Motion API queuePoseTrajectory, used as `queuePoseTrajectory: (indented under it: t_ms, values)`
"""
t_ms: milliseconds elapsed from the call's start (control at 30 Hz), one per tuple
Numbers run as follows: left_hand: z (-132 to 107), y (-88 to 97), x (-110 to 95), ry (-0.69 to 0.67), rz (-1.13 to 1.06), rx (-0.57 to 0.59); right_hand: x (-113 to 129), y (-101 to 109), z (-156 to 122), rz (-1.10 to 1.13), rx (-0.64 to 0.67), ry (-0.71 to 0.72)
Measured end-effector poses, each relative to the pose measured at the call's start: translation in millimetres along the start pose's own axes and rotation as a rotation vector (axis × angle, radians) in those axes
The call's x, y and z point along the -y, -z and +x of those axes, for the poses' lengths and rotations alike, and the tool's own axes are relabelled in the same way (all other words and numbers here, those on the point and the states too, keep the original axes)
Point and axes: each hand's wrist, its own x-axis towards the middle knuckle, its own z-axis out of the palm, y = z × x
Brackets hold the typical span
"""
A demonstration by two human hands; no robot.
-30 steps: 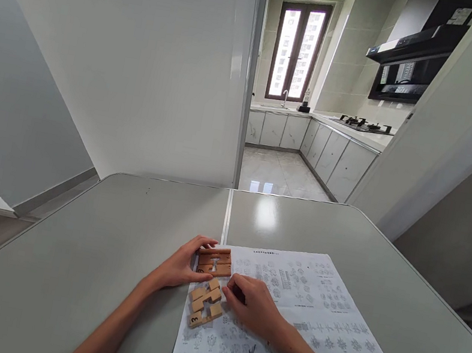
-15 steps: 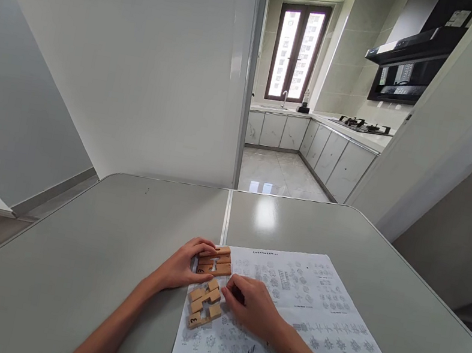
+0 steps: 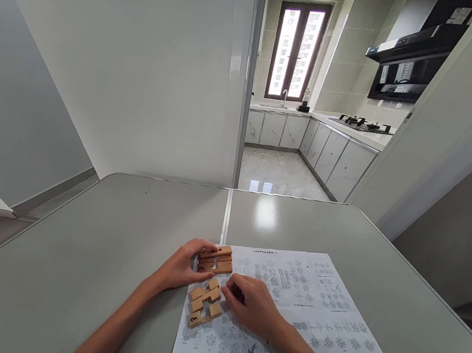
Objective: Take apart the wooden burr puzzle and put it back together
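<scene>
Grey table (image 3: 117,228), wooden bars (image 3: 225,267) between left fingers (image 3: 202,245)

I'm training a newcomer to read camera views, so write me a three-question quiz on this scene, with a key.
1. Which hand grips the darker wooden pieces?
2. True or false: the lighter wooden pieces lie on the printed sheet.
3. Which numeral shows on one of the lighter wooden pieces?
A) 7
B) 3
C) 4

Key: 1. The left hand. 2. True. 3. B.
</scene>
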Motion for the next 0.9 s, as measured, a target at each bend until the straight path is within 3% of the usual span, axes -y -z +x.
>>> queuePoseTrajectory:
  t_ms: [400, 733, 900]
  values:
    - [1, 0.0, 1, -0.051, -0.005, 0.025, 2, 2, 0, -0.011, 0.008, -0.007]
    - [-1, -10.1, 13, -0.167, 0.34, -0.015, 3, 3, 0, 0.002, 0.019, -0.012]
    - [0, -13.1, 20, -0.152, 0.38, -0.042, 2, 1, 0, -0.005, 0.01, -0.015]
